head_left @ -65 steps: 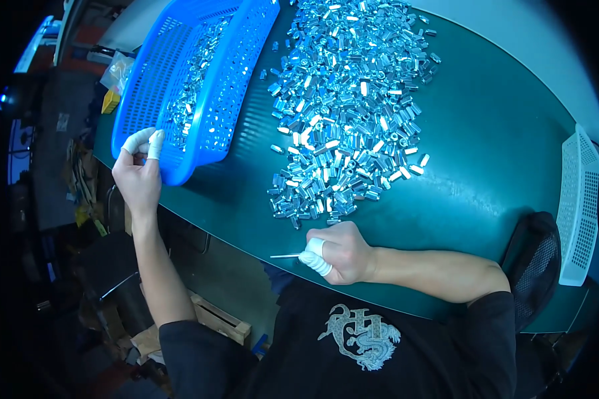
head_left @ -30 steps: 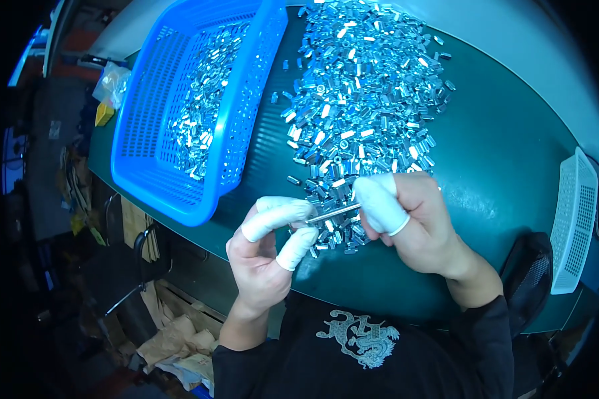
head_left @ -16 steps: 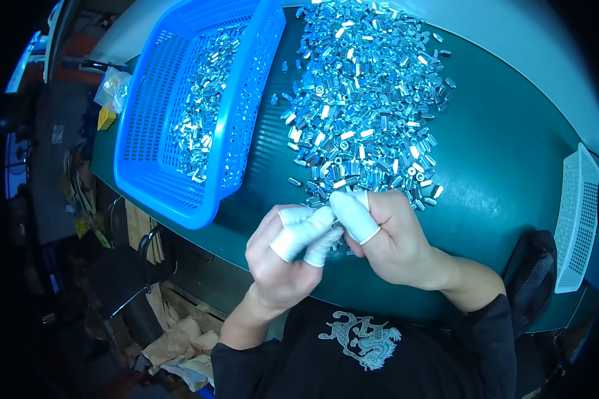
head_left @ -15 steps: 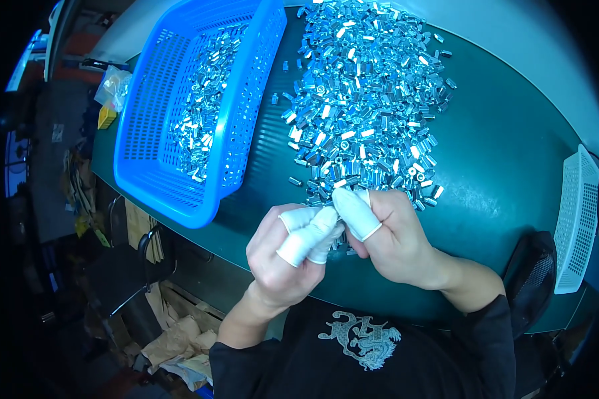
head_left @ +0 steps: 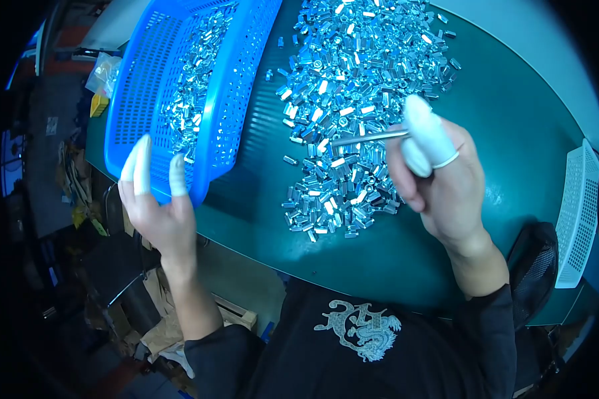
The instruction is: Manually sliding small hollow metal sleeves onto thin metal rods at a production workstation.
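A big heap of small shiny metal hex spacers lies on the dark green table. My right hand, with white finger cots, is shut on a thin metal rod that points left over the heap. My left hand, also in finger cots, hovers open at the near corner of the blue perforated plastic basket, fingers spread and holding nothing. Several of the same spacers lie inside the basket.
A white perforated tray stands at the table's right edge. Left of the table, lower down, are cluttered shelves and cardboard on the floor. The table's near edge runs just in front of my dark shirt.
My hands were pressed together at the heap's near edge. They have parted: the left hand has swung left to the basket's corner, and the right has lifted with the rod.
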A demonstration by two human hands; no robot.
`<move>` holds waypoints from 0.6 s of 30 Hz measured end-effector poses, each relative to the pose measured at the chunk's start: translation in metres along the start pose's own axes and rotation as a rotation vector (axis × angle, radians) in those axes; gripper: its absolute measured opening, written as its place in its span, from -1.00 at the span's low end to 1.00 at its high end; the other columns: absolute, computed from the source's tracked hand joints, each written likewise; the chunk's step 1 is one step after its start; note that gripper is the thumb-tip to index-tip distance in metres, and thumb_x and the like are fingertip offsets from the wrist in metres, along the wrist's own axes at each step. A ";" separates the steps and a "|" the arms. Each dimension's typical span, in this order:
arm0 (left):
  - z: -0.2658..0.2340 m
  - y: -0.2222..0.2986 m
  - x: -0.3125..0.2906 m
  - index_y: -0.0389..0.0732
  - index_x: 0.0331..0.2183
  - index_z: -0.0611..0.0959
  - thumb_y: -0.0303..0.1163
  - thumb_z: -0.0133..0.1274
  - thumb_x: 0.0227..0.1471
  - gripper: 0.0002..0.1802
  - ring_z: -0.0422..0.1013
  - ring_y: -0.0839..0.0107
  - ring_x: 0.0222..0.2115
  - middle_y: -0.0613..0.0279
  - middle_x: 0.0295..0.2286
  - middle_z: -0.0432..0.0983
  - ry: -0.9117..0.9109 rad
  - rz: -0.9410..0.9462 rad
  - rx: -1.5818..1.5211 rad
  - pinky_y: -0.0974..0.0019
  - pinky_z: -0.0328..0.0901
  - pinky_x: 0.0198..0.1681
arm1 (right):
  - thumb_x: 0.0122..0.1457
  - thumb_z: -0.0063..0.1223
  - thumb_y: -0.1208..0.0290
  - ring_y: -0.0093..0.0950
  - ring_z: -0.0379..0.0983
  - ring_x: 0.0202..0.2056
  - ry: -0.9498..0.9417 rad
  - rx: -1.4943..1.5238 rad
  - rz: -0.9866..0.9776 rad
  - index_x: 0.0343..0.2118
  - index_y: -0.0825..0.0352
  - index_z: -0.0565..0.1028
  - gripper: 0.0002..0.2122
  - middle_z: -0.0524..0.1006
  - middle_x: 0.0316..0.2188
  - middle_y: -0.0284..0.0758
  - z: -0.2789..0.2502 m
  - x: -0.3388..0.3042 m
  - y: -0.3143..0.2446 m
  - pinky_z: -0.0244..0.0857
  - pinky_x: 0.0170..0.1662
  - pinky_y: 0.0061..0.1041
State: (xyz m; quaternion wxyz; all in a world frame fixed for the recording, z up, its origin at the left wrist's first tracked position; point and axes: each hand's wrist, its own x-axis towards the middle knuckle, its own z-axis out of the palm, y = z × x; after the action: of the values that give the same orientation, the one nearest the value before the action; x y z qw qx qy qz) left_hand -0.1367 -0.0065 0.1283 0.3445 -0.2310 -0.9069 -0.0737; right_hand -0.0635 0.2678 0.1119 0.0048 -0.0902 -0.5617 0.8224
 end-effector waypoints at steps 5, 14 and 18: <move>0.007 0.054 -0.058 -0.23 -0.37 0.66 -0.48 0.28 -0.20 -0.77 0.40 0.26 -0.52 0.19 -0.46 0.53 -0.270 0.043 -0.327 0.30 0.32 -0.43 | 0.31 -0.28 0.23 -0.70 0.03 -0.83 -0.082 -0.011 -0.019 -0.39 0.35 0.45 -0.68 0.29 -0.81 -0.37 -0.002 0.000 0.009 -0.12 -0.76 -0.69; 0.033 0.067 -0.095 -0.28 -0.34 0.62 -0.53 0.22 -0.16 -0.78 0.41 0.19 -0.33 0.13 -0.39 0.52 -0.490 -0.326 -0.502 0.24 0.30 -0.27 | 0.31 -0.23 0.24 -0.74 0.12 -0.80 -0.162 -0.011 0.011 -0.48 0.33 0.44 -0.68 0.35 -0.78 -0.41 0.003 -0.005 0.011 -0.06 -0.74 -0.72; 0.016 0.080 -0.075 -0.31 -0.34 0.54 -0.60 0.17 -0.10 -0.80 0.44 0.35 -0.28 0.14 -0.38 0.56 -0.365 -0.567 -0.950 0.35 0.28 -0.18 | 0.27 -0.11 0.37 -0.74 0.17 -0.75 -0.116 -0.118 -0.082 -0.69 0.36 0.36 -0.64 0.32 -0.79 -0.47 0.011 -0.005 0.018 0.02 -0.69 -0.64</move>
State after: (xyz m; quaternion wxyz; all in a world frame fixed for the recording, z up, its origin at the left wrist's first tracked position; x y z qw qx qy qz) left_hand -0.0592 0.0416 0.0647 0.0080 -0.1175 -0.8455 -0.5208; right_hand -0.0585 0.2506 0.0999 0.0006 -0.0194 -0.6119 0.7907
